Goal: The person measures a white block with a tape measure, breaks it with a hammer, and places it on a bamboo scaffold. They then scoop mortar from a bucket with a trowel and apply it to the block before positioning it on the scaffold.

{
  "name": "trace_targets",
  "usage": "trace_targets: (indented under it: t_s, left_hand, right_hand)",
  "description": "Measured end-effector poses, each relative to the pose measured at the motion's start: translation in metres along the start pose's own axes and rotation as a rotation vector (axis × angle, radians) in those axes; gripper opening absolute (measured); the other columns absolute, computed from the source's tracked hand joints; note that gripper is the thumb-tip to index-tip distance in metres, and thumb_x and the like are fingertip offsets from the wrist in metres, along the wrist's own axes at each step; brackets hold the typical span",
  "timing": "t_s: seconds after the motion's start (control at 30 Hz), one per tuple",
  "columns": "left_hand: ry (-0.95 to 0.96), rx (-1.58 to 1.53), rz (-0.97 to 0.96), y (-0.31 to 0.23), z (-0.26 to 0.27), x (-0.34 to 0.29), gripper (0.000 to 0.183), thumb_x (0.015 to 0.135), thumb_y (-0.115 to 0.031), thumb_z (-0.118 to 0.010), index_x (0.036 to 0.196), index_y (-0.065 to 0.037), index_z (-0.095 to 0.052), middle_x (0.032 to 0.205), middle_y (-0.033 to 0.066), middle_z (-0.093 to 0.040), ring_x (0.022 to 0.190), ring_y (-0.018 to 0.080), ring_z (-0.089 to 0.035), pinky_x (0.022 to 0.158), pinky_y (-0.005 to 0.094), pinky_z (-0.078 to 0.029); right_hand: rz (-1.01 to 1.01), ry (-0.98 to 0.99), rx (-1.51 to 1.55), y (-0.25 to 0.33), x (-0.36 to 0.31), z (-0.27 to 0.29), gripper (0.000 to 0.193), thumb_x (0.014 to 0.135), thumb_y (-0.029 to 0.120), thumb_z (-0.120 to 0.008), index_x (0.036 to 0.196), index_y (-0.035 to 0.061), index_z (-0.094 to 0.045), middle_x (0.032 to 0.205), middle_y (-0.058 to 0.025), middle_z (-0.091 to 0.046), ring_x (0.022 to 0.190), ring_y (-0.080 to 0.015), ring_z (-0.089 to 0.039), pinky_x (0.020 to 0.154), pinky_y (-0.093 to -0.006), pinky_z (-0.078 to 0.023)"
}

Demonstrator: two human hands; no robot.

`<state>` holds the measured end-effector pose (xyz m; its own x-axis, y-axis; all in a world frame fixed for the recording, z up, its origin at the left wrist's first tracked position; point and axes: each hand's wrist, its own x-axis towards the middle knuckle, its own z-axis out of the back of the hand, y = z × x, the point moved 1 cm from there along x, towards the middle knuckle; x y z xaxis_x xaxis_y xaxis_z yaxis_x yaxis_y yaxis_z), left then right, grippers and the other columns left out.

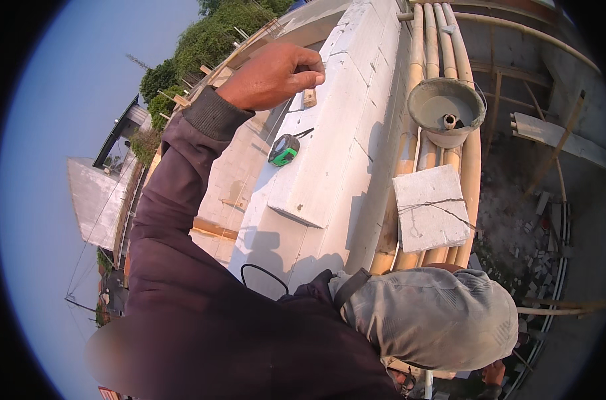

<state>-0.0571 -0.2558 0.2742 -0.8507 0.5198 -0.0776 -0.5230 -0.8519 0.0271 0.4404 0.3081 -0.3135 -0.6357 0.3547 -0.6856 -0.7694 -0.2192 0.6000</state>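
Note:
My left hand [276,75] is raised over the white block wall [346,127], thumb pressed against curled fingers. What it pinches, if anything, is hidden. Just below the thumb shows a small piece of wood [309,98] with holes; I cannot tell whether the hand touches it. Closer to me, a green and black tape measure [284,151] with a dark strap rests on the wall's left ledge. At the lower right, past the grey trouser knee [443,320], a small part of what looks like my right hand [495,372] shows, its fingers unclear.
Right of the wall run bamboo poles [417,47], carrying a bucket [447,110] of grey mortar with a tube-like end sticking up, and a pale slab [433,208] crossed by dark lines. Farther right, rubble [516,220] lies far below. The wall's left side also drops away.

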Motion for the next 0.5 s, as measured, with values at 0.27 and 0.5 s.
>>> trace_targets:
  t_s: [0.27,0.5]
  left_hand:
    - [0.468,0.334,0.594,0.109,-0.189,-0.022,0.088,0.076,-0.048,-0.081,0.135,0.007,-0.045,0.127,0.0318,-0.058,0.118,0.0436,-0.06,0.097,0.0453,-0.051]
    - [0.271,-0.362,0.627,0.258,-0.236,-0.028,0.064,0.072,-0.028,-0.089,0.114,0.005,-0.055,0.094,0.0123,-0.067,0.074,0.0179,-0.064,0.066,0.034,-0.055]
  right_hand:
    - [0.061,-0.211,-0.078,0.006,-0.008,0.008,0.021,0.079,0.018,-0.066,0.083,-0.0029,-0.068,0.068,-0.0111,-0.067,0.057,-0.019,-0.065,0.055,-0.0352,-0.052]
    - [0.054,-0.353,-0.167,0.035,-0.053,0.061,0.025,0.082,0.022,-0.07,0.093,-0.0002,-0.071,0.084,-0.0152,-0.072,0.081,-0.0307,-0.07,0.075,-0.04,-0.054]
